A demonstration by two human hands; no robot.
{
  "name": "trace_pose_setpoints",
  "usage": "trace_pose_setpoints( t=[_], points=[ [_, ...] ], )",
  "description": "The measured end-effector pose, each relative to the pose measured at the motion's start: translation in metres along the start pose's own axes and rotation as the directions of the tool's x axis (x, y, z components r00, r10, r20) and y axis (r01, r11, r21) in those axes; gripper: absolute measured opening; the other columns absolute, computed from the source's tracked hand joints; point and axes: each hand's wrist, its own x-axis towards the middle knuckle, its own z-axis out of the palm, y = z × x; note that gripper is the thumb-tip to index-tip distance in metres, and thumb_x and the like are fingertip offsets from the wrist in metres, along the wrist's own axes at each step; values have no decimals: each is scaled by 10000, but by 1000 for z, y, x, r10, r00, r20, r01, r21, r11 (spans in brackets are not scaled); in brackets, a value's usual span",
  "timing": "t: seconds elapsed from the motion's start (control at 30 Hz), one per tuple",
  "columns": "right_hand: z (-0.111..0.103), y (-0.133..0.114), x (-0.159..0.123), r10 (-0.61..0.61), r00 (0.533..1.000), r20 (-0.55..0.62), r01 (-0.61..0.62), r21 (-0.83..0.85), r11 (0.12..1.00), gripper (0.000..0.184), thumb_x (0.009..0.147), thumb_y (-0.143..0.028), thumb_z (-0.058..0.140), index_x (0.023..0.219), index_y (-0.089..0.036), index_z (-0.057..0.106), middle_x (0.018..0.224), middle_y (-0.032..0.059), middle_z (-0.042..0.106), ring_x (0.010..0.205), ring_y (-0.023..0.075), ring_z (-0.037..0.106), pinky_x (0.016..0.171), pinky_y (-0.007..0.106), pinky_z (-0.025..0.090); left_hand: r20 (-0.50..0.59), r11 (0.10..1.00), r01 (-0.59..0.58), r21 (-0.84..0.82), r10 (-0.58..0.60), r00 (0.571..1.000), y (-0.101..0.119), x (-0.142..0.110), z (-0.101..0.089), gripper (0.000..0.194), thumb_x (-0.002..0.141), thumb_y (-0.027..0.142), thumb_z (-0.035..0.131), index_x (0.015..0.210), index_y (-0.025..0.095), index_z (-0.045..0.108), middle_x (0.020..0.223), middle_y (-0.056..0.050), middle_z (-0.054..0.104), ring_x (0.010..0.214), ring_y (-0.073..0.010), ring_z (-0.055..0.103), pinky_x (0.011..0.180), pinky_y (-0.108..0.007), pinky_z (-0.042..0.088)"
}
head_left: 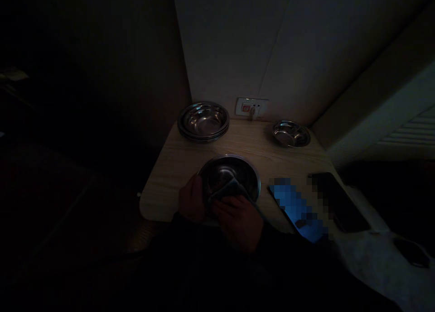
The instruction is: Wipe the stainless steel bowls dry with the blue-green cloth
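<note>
In dim light a shiny metal bowl (249, 178) stands at the near side of a small wooden table (170, 167). My left hand (192, 199) grips its left rim, fingers closed, the thumb on the edge. My right hand (239, 219) presses a dark cloth (231, 188) against the inside of the bowl. The cloth is bunched under the fingers and partly hidden by them. A stack of metal bowls (204, 122) sits at the back left, and a single smaller metal bowl (291, 134) at the back right.
Right of the bowl lies a phone with a lit, blurred screen (299, 210). Beside it is a second, dark phone (340, 203). A wall socket with a plug (252, 108) is just above the table's back edge. A further dark flat object (411, 252) lies on pale fabric at the right.
</note>
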Motion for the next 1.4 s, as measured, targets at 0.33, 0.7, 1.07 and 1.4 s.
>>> trace_pose_setpoints(
  t=[0.33, 0.7, 1.07, 1.4],
  points=[
    [-14, 14, -9, -88, 996, 24, 90, -65, 994, 177, 829, -188, 511, 959, -176, 631, 1000, 42, 698, 905, 198, 563, 760, 365, 341, 38, 1000, -28, -15, 28, 999, 5, 1, 0, 405, 898, 405, 325, 847, 148, 634, 747, -53, 672, 676, -158, 592, 612, -248, 443],
    [-14, 16, -18, -103, 994, 43, 105, -60, 993, 192, 840, -188, 499, 981, -171, 628, 1030, 59, 691, 947, 210, 566, 783, 377, 359, 46, 999, -34, -39, 36, 998, 5, 0, -4, 374, 901, 374, 325, 722, 165, 578, 638, -28, 615, 594, -137, 538, 553, -244, 406],
    [-21, -2, -17, -32, 972, 232, 9, 100, 995, 547, 743, -209, 496, 1275, -84, 472, 1342, 111, 489, 1184, 255, 454, 965, 412, 375, 77, 997, 41, -65, -36, 996, -2, 4, -4, 390, 891, 418, 337, 768, 165, 608, 727, -47, 658, 674, -159, 580, 622, -261, 437],
    [-28, 10, -25, -178, 974, 141, 185, -34, 982, 351, 871, -178, 457, 1209, -152, 547, 1253, 77, 578, 1120, 213, 535, 923, 387, 433, 80, 993, 100, -68, -95, 992, 8, 6, -4, 393, 888, 414, 334, 758, 160, 605, 729, -44, 668, 690, -157, 588, 626, -252, 446]
  ],
)
